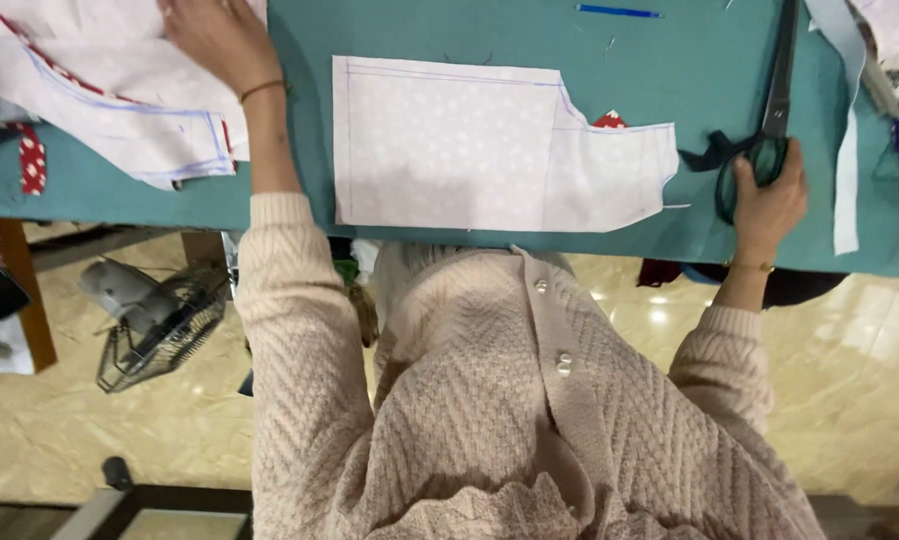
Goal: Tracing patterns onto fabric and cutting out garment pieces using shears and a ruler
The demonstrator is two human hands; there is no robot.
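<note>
White dotted fabric piece (470, 150) on teal table (690, 60); black-handled scissors (765, 120)

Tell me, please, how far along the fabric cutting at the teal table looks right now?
Done, it seems: one white dotted fabric piece lies cut to shape on the teal table, blue marked lines along its edges. In hand: the right hand grips the black scissors, which lie on the table, while the left hand rests on a pile of marked fabric. Left: that pile still shows blue lines, apparently uncut.
</note>
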